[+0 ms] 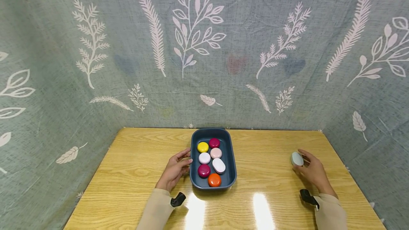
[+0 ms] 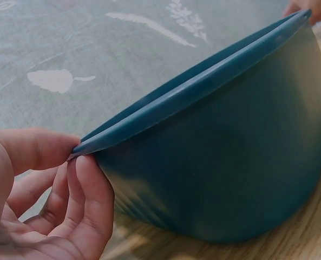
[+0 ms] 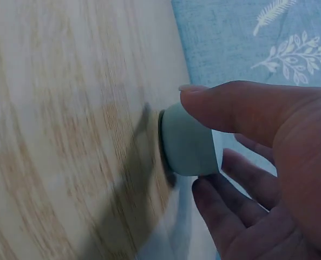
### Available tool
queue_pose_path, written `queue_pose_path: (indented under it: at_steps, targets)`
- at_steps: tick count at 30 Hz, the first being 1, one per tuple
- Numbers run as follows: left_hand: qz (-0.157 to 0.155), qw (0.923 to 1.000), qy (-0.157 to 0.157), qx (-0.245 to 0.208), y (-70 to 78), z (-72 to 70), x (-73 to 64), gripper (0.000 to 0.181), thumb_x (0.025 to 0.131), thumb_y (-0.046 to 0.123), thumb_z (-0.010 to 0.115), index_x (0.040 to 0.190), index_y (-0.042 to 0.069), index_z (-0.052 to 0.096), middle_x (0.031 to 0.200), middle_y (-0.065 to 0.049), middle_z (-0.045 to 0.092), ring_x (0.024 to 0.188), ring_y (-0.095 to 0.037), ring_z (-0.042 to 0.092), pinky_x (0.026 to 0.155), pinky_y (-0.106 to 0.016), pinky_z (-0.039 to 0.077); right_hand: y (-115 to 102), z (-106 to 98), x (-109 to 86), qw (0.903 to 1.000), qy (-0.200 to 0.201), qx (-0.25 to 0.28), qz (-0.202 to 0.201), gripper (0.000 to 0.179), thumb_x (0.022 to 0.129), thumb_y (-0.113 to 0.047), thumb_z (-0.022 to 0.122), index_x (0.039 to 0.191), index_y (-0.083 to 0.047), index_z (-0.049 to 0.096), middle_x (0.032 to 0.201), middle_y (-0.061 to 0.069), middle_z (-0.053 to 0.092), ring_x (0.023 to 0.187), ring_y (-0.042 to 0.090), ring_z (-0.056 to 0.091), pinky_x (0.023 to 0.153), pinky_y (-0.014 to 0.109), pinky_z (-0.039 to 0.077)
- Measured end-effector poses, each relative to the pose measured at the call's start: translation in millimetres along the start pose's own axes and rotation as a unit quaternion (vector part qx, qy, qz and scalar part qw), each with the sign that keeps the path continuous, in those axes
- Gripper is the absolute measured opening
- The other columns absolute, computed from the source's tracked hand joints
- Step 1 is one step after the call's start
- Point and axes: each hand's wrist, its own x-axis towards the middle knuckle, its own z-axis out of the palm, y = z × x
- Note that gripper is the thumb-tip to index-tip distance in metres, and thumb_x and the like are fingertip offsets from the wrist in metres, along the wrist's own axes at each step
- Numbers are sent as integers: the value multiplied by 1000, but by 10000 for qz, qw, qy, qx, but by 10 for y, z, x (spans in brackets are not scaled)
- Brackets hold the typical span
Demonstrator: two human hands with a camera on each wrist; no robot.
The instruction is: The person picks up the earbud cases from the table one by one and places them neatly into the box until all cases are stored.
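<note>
My left hand (image 1: 174,170) is at the left side of a dark blue tub (image 1: 234,168). In the left wrist view its thumb and fingers pinch the tub's rim (image 2: 203,89). Inside the tub lie several smooth rounded pieces, among them a yellow one (image 1: 202,147), an orange one (image 1: 214,180) and a white oval one (image 1: 218,165). Far to the right, my right hand (image 1: 314,174) holds a pale green rounded piece (image 3: 187,142) between thumb and fingers, at the tabletop. Whether that piece still touches the wood is hard to tell.
The wooden table (image 1: 143,152) carries the tub near its back edge, with tabletop between it and the right hand. A grey-green leaf-print cloth (image 1: 198,91) hangs behind and at both sides. Dark wrist devices (image 1: 178,199) sit at both sleeves.
</note>
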Motion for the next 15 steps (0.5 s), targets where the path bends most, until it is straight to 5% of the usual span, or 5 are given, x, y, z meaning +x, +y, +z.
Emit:
queue_pose_path:
  at_steps: [15]
  targets:
    - [17, 10000, -44, -57, 5, -11, -1, 56, 99, -4, 66, 153, -2, 52, 129, -14, 56, 81, -10, 59, 68, -22, 53, -10, 73, 57, 9995, 87, -317, 2, 66, 90, 7, 76, 148, 17, 46, 141, 48, 47, 123, 64, 55, 97, 66, 53]
